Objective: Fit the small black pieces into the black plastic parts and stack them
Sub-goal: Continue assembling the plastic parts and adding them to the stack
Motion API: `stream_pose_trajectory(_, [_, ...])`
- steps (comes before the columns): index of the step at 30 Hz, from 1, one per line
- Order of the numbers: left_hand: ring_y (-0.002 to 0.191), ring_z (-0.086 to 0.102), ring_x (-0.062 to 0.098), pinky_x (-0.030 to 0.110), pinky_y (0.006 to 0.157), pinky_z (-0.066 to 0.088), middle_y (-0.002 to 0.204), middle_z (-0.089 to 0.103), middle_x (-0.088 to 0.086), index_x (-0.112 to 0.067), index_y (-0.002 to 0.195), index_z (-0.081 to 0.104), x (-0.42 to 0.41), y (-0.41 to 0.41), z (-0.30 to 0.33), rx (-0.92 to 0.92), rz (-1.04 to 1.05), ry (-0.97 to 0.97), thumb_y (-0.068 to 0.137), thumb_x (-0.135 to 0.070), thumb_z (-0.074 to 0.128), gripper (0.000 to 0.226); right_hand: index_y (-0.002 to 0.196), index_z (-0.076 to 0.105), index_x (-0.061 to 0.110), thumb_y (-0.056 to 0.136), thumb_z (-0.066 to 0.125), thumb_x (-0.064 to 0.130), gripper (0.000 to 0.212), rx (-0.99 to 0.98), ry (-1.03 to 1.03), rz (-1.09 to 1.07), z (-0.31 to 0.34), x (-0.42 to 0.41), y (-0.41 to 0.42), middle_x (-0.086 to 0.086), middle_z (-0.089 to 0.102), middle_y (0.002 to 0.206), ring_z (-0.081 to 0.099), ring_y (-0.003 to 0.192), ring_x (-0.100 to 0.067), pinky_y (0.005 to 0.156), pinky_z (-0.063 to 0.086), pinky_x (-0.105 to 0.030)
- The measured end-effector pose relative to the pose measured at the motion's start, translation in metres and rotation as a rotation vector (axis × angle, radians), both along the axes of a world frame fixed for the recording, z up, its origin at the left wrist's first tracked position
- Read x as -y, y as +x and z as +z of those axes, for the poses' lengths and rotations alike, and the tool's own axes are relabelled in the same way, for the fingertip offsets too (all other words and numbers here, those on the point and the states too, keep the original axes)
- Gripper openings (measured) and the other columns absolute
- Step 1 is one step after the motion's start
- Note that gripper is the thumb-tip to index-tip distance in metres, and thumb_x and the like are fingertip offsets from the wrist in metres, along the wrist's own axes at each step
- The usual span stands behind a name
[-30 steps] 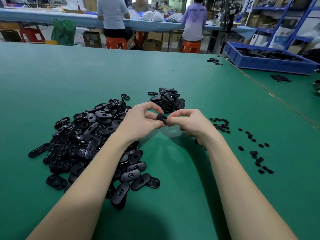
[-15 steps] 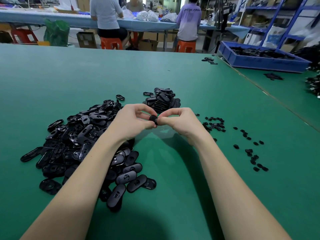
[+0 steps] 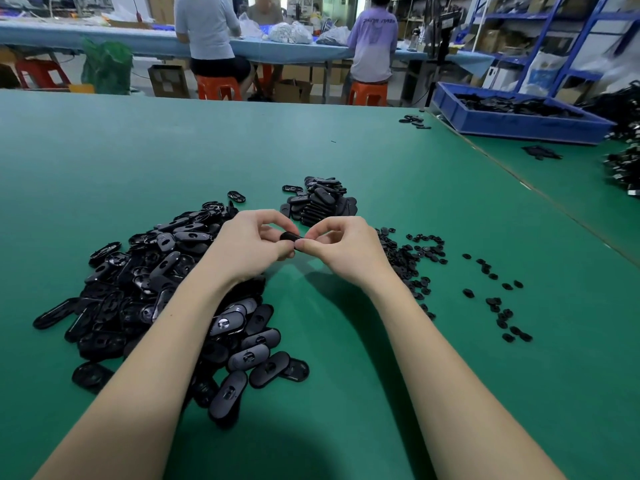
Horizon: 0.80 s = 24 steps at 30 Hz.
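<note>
Hovering above the green table [image 3: 346, 393], a black plastic part [image 3: 288, 236] is being pinched between the two hands. The left hand [image 3: 251, 247] is gripping it with curled fingers from one side, and the right hand [image 3: 341, 249] is pinching the other end with fingertips and thumb. Just behind the hands, a stack of parts [image 3: 320, 202] is sitting on the table. A large loose pile of black parts [image 3: 156, 289] is lying beneath the left forearm, and small black pieces [image 3: 420, 252] are lying scattered beside the right wrist.
</note>
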<state>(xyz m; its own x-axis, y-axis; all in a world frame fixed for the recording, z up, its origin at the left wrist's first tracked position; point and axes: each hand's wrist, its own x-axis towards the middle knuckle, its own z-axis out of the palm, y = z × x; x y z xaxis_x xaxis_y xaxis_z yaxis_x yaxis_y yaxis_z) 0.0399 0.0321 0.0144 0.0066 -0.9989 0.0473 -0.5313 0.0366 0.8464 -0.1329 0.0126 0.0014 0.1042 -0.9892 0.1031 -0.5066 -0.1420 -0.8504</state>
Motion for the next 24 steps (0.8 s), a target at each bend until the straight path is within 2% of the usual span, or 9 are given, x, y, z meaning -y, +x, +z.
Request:
stream_pose_trajectory(6, [0.090,0.074,0.024,0.047,0.094,0.055,0.078,0.077,0.000,-0.026,0.087,0.075,-0.001,-0.001,0.000,-0.027,0.034,0.014,0.081,-0.011,0.074,0.016,0.074,0.075,0.028,0.077,0.083,0.034,0.010,0.010,0.044,-0.030,-0.002,0.002,0.000,0.015,0.068,0.062,0.060,0.063,0.000,0.070,0.050,-0.026])
stream_pose_trajectory(14, [0.087,0.074,0.023,0.041,0.093,0.056,0.079,0.077,0.002,-0.024,0.086,0.076,-0.001,-0.007,-0.001,-0.061,0.030,0.021,0.081,-0.010,0.076,0.015,0.074,0.073,0.026,0.077,0.081,0.032,0.010,0.004,0.053,-0.016,-0.001,0.003,-0.006,0.015,0.066,0.059,0.058,0.060,0.000,0.068,0.047,-0.025])
stream_pose_trajectory(17, [0.087,0.074,0.022,0.041,0.092,0.056,0.080,0.077,0.001,-0.024,0.087,0.075,0.001,-0.011,-0.001,-0.058,0.027,0.017,0.081,-0.011,0.076,0.015,0.075,0.072,0.024,0.076,0.082,0.031,0.012,0.022,0.042,-0.027,-0.001,0.003,-0.007,0.016,0.062,0.055,0.053,0.054,0.002,0.062,0.043,-0.021])
stream_pose_trajectory(20, [0.077,0.073,0.015,0.039,0.091,0.057,0.075,0.076,0.000,-0.023,0.086,0.073,0.000,-0.017,-0.003,-0.090,0.016,0.006,0.084,-0.010,0.075,0.014,0.075,0.070,0.021,0.074,0.082,0.029,0.014,0.036,0.022,-0.033,-0.001,0.002,-0.008,0.017,0.059,0.051,0.050,0.047,0.005,0.051,0.037,-0.010])
stream_pose_trajectory(22, [0.072,0.070,0.011,0.039,0.090,0.057,0.072,0.076,0.000,-0.022,0.086,0.072,0.000,-0.020,-0.003,-0.135,0.008,0.002,0.085,-0.008,0.075,0.014,0.076,0.070,0.020,0.073,0.082,0.027,0.014,0.053,0.009,-0.034,-0.001,0.003,-0.010,0.017,0.058,0.051,0.049,0.045,0.004,0.048,0.035,-0.008])
stream_pose_trajectory(24, [0.073,0.069,0.014,0.042,0.090,0.057,0.072,0.075,0.001,-0.021,0.086,0.071,0.000,-0.023,-0.004,-0.163,0.006,-0.003,0.086,-0.006,0.073,0.015,0.074,0.068,0.021,0.074,0.081,0.025,0.013,0.065,-0.001,-0.036,0.000,0.004,-0.011,0.018,0.058,0.050,0.048,0.045,0.004,0.046,0.035,-0.008])
